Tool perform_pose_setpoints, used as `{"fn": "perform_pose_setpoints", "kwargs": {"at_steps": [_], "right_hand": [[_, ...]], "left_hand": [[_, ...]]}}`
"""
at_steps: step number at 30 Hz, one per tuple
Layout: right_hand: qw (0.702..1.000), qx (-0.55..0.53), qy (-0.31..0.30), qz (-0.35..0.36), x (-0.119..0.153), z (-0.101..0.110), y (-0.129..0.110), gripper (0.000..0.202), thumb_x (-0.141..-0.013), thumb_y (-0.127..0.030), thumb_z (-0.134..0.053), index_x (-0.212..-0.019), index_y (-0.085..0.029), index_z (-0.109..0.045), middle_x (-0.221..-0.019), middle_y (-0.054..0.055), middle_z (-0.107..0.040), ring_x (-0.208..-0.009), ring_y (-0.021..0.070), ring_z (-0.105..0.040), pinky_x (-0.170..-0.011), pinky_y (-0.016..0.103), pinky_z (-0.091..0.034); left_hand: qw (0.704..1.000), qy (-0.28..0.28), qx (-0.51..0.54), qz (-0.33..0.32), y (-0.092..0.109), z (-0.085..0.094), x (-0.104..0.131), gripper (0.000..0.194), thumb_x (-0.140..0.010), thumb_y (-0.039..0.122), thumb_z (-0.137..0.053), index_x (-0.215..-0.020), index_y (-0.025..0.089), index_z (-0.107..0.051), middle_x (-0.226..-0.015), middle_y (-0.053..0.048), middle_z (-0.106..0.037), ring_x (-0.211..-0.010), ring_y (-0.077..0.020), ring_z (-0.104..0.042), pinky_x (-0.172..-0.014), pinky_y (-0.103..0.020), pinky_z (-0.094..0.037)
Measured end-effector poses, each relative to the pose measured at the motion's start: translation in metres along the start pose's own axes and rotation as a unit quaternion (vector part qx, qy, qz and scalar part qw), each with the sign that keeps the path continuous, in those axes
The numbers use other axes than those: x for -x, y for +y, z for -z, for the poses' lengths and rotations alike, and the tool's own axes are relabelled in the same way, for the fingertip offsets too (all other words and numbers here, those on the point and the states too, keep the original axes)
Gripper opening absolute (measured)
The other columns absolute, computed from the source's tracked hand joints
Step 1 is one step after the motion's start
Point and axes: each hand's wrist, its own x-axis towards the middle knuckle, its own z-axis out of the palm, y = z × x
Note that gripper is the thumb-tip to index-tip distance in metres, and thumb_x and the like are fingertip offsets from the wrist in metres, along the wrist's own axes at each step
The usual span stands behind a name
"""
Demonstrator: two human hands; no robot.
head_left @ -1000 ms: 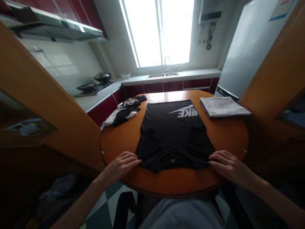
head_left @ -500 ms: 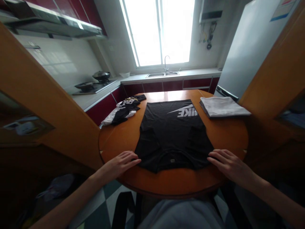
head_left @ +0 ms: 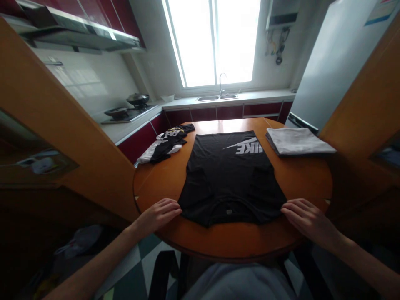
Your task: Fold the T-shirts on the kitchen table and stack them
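A black T-shirt [head_left: 231,175] with white lettering lies spread flat on the wooden table [head_left: 250,241], its collar toward me and its hem toward the window. At the shirt's left sleeve edge, my left hand [head_left: 161,213] pinches the cloth between thumb and fingers. On the opposite side, my right hand [head_left: 303,211] has its fingers closed on the other sleeve edge. Both sleeves lie nearly flat on the tabletop, and the fingertips partly hide their corners.
A rumpled black and white garment pile [head_left: 167,143] rests at the table's left edge. Folded white and grey cloths [head_left: 300,141] are stacked at the right. Beyond stand a counter with a sink [head_left: 217,98], a stove [head_left: 131,113] and a fridge [head_left: 337,62].
The view has shifted slightly, moving the scene a little to the right. My right hand's fingers have drawn closer together on the sleeve edge; the shirt remains spread out.
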Motion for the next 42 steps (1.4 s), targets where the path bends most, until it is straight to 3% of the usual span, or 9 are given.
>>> {"fn": "perform_pose_setpoints", "kwargs": {"at_steps": [5,10,15,20,24,28,32,36,42], "right_hand": [[0.994,-0.071,0.057,-0.06,-0.006,-0.004,0.007,0.022,-0.093,-0.012,-0.057,-0.107,-0.025,-0.069,-0.096,0.003,-0.074,-0.089,0.0195,-0.068,-0.084,0.035,-0.053],[0.969,-0.162,0.114,-0.146,-0.033,-0.005,0.022,0.016,-0.092,-0.015,-0.058,-0.1,-0.025,-0.068,-0.092,0.003,-0.072,-0.086,0.0195,-0.068,-0.079,0.032,-0.055],[0.935,-0.207,0.149,-0.247,-0.077,-0.006,0.056,0.012,-0.091,-0.026,-0.06,-0.096,-0.025,-0.071,-0.09,0.003,-0.074,-0.078,0.0194,-0.069,-0.071,0.03,-0.055],[0.907,-0.249,0.142,-0.308,-0.126,-0.018,0.115,0.018,-0.083,-0.034,-0.065,-0.091,-0.021,-0.074,-0.089,0.005,-0.076,-0.08,0.0219,-0.07,-0.073,0.032,-0.056],[0.888,-0.268,0.109,-0.356,-0.161,-0.043,0.161,0.018,-0.076,-0.03,-0.068,-0.087,-0.017,-0.075,-0.085,0.006,-0.077,-0.081,0.0226,-0.071,-0.075,0.033,-0.055],[0.869,-0.272,0.048,-0.41,-0.181,-0.076,0.187,0.012,-0.07,-0.022,-0.068,-0.077,-0.016,-0.075,-0.077,0.006,-0.076,-0.075,0.0212,-0.071,-0.073,0.03,-0.055],[0.868,-0.28,0.03,-0.409,-0.184,-0.096,0.206,0.011,-0.069,-0.022,-0.068,-0.075,-0.016,-0.076,-0.076,0.005,-0.077,-0.073,0.0206,-0.07,-0.07,0.029,-0.054],[0.872,-0.288,0.05,-0.392,-0.189,-0.105,0.229,0.017,-0.073,-0.025,-0.069,-0.084,-0.017,-0.078,-0.083,0.006,-0.078,-0.079,0.0211,-0.071,-0.073,0.028,-0.055],[0.871,-0.259,0.015,-0.416,-0.2,-0.129,0.255,0.013,-0.072,-0.022,-0.069,-0.08,-0.016,-0.077,-0.08,0.007,-0.077,-0.077,0.0212,-0.071,-0.071,0.028,-0.054]], "left_hand": [[0.99,0.063,0.107,0.073,-0.003,-0.002,-0.008,0.019,-0.1,0.015,-0.054,-0.109,0.019,-0.07,-0.1,-0.007,-0.07,-0.093,-0.0158,-0.066,-0.084,-0.026,-0.055],[0.963,0.118,0.189,0.155,-0.018,0.007,-0.031,0.012,-0.094,0.021,-0.061,-0.098,0.019,-0.073,-0.094,-0.005,-0.072,-0.086,-0.0155,-0.069,-0.076,-0.023,-0.055],[0.939,0.153,0.232,0.202,-0.057,0.02,-0.058,0.014,-0.091,0.03,-0.066,-0.095,0.018,-0.073,-0.092,-0.006,-0.073,-0.085,-0.017,-0.069,-0.077,-0.026,-0.055],[0.912,0.171,0.243,0.282,-0.115,0.023,-0.09,0.03,-0.085,0.044,-0.071,-0.095,0.016,-0.076,-0.092,-0.007,-0.076,-0.084,-0.0193,-0.069,-0.078,-0.029,-0.055],[0.895,0.146,0.256,0.335,-0.169,0.009,-0.112,0.04,-0.08,0.051,-0.072,-0.098,0.015,-0.078,-0.095,-0.008,-0.078,-0.087,-0.0215,-0.07,-0.081,-0.031,-0.055],[0.87,0.113,0.293,0.379,-0.208,-0.018,-0.124,0.043,-0.071,0.053,-0.076,-0.093,0.015,-0.079,-0.093,-0.009,-0.079,-0.085,-0.0228,-0.072,-0.078,-0.031,-0.056],[0.877,0.107,0.281,0.374,-0.23,-0.035,-0.126,0.039,-0.073,0.051,-0.075,-0.092,0.017,-0.08,-0.093,-0.007,-0.079,-0.086,-0.0231,-0.072,-0.078,-0.031,-0.056],[0.89,0.141,0.248,0.355,-0.252,-0.036,-0.131,0.038,-0.078,0.05,-0.073,-0.098,0.018,-0.08,-0.097,-0.008,-0.079,-0.09,-0.0236,-0.072,-0.084,-0.032,-0.055],[0.895,0.117,0.22,0.371,-0.276,-0.046,-0.154,0.037,-0.072,0.049,-0.073,-0.091,0.019,-0.081,-0.092,-0.007,-0.08,-0.087,-0.025,-0.073,-0.079,-0.032,-0.055]]}}
